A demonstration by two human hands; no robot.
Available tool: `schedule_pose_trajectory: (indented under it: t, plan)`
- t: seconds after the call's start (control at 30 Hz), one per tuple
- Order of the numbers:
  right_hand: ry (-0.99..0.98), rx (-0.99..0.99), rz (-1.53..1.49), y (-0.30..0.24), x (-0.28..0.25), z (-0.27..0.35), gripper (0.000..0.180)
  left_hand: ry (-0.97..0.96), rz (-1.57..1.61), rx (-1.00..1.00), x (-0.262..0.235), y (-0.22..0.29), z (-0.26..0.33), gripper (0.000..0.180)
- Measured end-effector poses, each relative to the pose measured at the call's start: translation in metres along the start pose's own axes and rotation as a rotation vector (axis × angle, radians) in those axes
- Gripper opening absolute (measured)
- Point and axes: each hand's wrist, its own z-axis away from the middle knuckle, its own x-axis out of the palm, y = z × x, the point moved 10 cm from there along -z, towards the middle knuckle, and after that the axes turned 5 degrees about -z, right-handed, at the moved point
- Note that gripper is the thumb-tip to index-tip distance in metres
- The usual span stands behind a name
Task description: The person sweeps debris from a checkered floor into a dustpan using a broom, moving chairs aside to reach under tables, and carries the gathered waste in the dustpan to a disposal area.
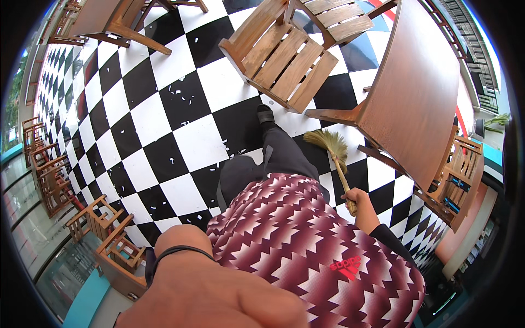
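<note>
My right hand point(358, 203) is closed around the handle of a short straw broom point(342, 177). The broom's fanned, yellow-green bristles point(327, 143) lie just above or on the floor beside my leg; I cannot tell whether they touch. Very close to the camera, my left hand point(219, 292) fills the lower left, with a black band at its wrist. Its fingers are hidden beyond the lower edge. Small white scraps point(183, 93) are scattered over the black-and-white checkered floor point(205, 145), showing most plainly on the black tiles.
A slatted wooden chair point(287, 63) stands ahead of my foot. To the right is a large brown table point(418, 82), with another chair point(459, 169) beyond it. Another wooden table point(109, 22) is at the far left. More chairs point(52, 169) line the left side.
</note>
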Motion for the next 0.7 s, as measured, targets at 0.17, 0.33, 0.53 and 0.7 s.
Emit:
schedule_pose_trajectory:
  t: [0.17,0.33,0.53,0.7]
  plan:
    - [-0.026,0.08,-0.126,-0.039,-0.006,-0.028,0.021,-0.315,0.362,-0.098,-0.039,-0.022,-0.078,0.036]
    - [0.087,0.104,-0.354,-0.073,-0.001,0.02,0.024,-0.554,0.584,-0.205,-0.075,-0.035,-0.159,0.023]
    - [0.21,0.222,-0.739,-0.09,0.083,0.08,0.02,-0.792,0.8,-0.404,-0.147,-0.057,-0.255,0.009]
    - [0.252,0.248,-1.055,-0.154,0.176,0.162,0.018,-0.934,0.972,-0.515,-0.194,-0.07,-0.318,0.007]
